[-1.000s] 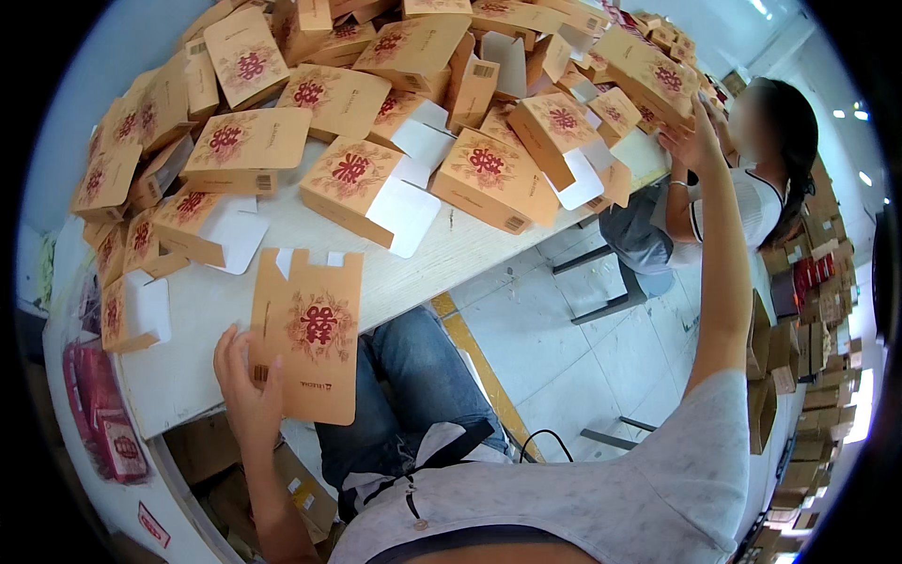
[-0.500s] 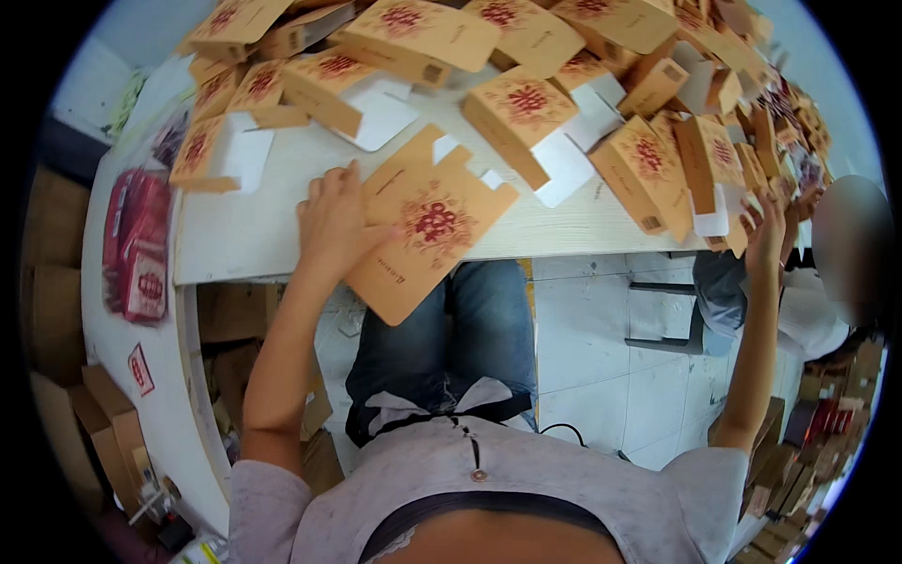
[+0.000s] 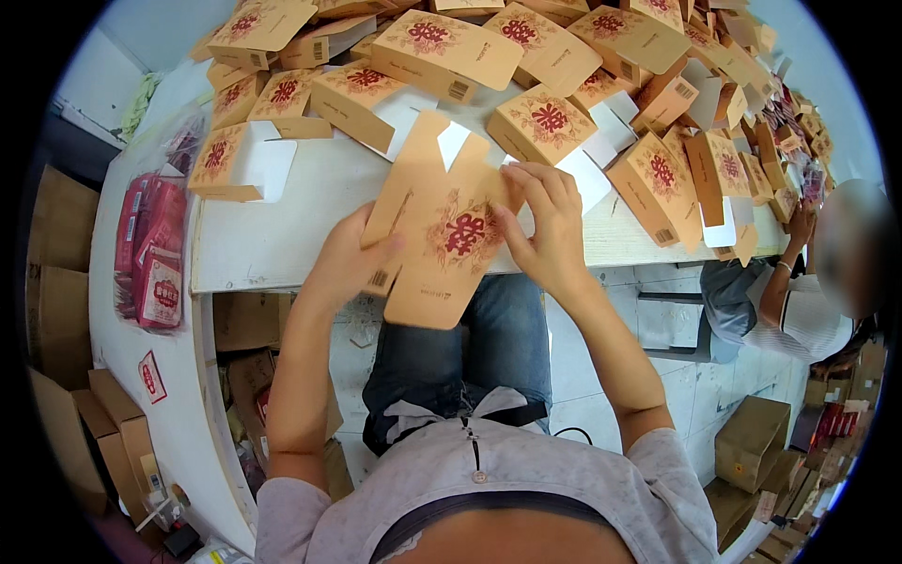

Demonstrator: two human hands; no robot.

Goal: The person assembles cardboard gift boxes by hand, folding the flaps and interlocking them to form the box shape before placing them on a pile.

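Between my hands is an orange-tan folding carton (image 3: 440, 258) with a red floral emblem, partly opened out, its flaps spread at the top and left. It is held over the table's front edge, above my lap. My left hand (image 3: 349, 256) grips its left side, thumb on the printed face and the other fingers hidden behind. At the upper right edge, my right hand (image 3: 547, 221) holds the carton with bent fingers and thumb. A similar formed carton (image 3: 540, 124) with its white inner flap out lies just beyond my right hand.
Many like cartons (image 3: 446, 52) are heaped along the far side of the white table (image 3: 254, 249). Red packages (image 3: 155, 254) in clear plastic sit at the left. Another person (image 3: 789, 291) sits at the right near the heap. Cardboard boxes (image 3: 752, 442) stand on the floor.
My right hand has come from the cartons at the far right to the held carton's right edge. The carton has turned more upright and its side panel and flaps have opened out.
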